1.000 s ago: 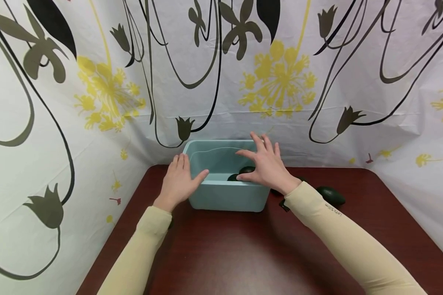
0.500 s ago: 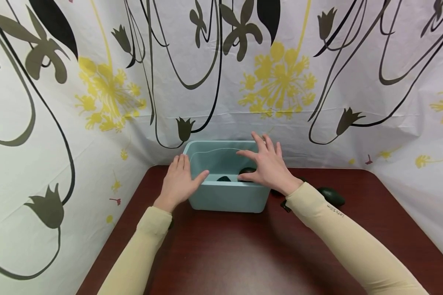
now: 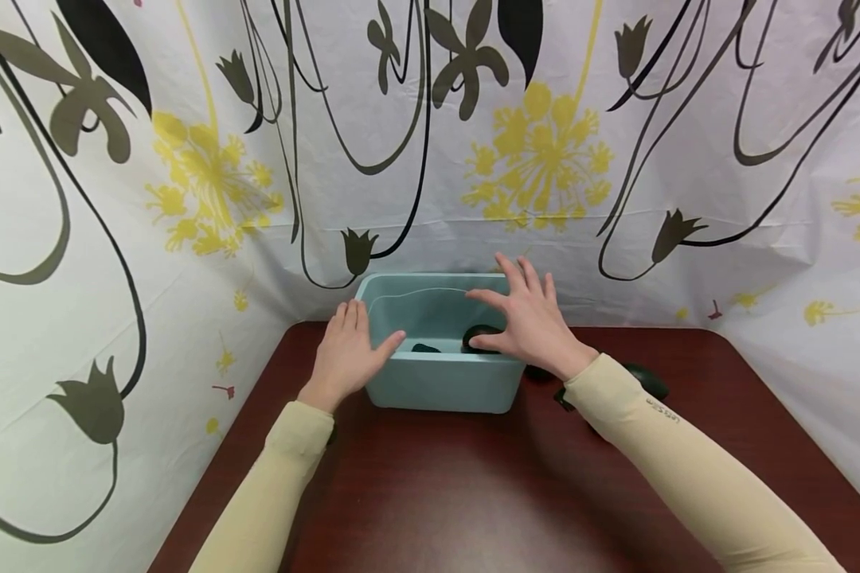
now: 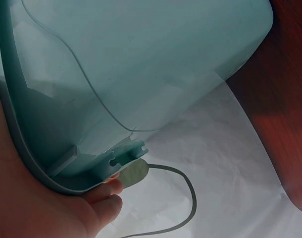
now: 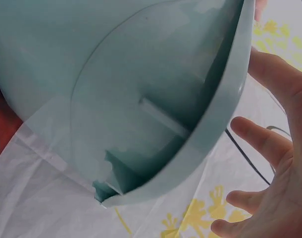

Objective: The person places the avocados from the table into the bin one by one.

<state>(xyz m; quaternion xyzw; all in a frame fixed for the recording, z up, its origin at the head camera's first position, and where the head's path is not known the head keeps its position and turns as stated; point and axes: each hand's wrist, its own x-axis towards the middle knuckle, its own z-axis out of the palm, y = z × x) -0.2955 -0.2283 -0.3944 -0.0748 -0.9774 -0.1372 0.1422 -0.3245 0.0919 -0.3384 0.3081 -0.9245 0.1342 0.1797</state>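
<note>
A pale blue plastic bin (image 3: 440, 382) stands at the far side of the table. My left hand (image 3: 344, 354) rests along the bin's left side, fingers fairly straight and thumb stretched over the front rim. My right hand (image 3: 533, 322) is spread at the right end, holding nothing, its thumb over the inside. In the right wrist view its fingers (image 5: 257, 139) stand apart beside the rim. Inside the bin lie a dark avocado (image 3: 477, 334), partly behind the right thumb, and another dark piece (image 3: 426, 348), mostly hidden by the front wall.
Right of the bin, on the dark red table (image 3: 430, 493), a dark green avocado (image 3: 648, 382) shows partly behind the right sleeve. Another dark item (image 3: 537, 372) sits close to the bin's right side. A flower-patterned cloth (image 3: 430, 191) hangs behind and at the sides.
My right hand has shifted slightly to the right. Inside the bin, the smaller-looking dark piece has moved left, away from the other avocado. My left hand has stayed put.
</note>
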